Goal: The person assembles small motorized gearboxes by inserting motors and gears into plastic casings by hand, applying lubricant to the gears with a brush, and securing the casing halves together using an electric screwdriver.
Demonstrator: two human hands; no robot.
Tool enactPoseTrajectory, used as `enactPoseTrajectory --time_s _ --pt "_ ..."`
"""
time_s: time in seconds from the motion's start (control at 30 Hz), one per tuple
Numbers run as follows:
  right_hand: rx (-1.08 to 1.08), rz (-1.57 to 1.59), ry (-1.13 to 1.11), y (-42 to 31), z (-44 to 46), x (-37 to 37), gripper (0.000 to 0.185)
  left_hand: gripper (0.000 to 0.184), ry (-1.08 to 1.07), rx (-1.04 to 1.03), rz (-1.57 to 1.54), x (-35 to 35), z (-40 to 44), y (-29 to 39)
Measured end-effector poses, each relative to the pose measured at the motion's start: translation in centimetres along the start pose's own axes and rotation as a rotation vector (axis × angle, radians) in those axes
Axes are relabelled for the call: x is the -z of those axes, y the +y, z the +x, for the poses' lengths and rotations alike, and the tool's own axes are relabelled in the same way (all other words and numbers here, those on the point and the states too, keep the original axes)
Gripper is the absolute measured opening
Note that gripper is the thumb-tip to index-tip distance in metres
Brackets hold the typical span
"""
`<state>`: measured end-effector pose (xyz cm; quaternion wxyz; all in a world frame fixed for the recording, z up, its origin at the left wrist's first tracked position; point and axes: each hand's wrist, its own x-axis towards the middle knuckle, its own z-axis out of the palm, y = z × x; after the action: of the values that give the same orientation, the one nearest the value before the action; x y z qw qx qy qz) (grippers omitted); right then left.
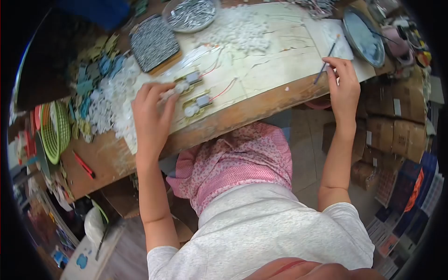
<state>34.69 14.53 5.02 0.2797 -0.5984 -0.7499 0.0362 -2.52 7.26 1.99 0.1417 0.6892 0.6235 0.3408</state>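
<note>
"As your right hand [346, 87] hovers, what's in it?"
"My fingers [334, 60] are pinched on a thin dark tool [320, 73], at the near right edge of the worktop [270, 99]."
"Your left hand [151, 105]?"
"At the far motor unit [192, 78], on the left; whether it grips, I can't tell."

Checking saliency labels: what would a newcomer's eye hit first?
Probably the pink floral cloth, bright near the picture's centre. Next, perhaps, the two red-wired units on the table beside the left hand, then the green basket at far left.
</note>
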Motion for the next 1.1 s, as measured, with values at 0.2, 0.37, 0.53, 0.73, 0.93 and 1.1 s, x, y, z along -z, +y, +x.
enactPoseTrajectory --time_s 0.2,0.37,0.53,0.73,0.93,1.1 --pt "0.291 -0.144 -0.167 4.9 -0.3 -0.8 0.020 0.013 0.070 0.120 -0.080 1.0 -1.6 -0.6" --pt "0.373 -0.081 0.045 5.0 0.2 0.0 0.027 0.010 0.101 0.173 -0.099 1.0 -2.2 -0.7" --pt "0.223 -0.135 0.456 5.4 1.3 4.2 0.016 0.010 0.113 0.175 -0.129 0.9 -1.9 -0.7" --pt "-0.141 -0.015 0.442 11.5 3.7 6.0 0.017 0.010 0.130 0.161 -0.182 0.6 -1.7 -0.6" --pt "-0.299 -0.055 0.464 12.8 3.4 5.9 0.024 0.011 0.128 0.191 -0.153 0.8 -2.2 -0.8" --pt "-0.203 0.301 0.570 18.0 2.6 6.0 0.029 0.020 0.098 0.164 -0.043 0.3 -2.1 -1.5"
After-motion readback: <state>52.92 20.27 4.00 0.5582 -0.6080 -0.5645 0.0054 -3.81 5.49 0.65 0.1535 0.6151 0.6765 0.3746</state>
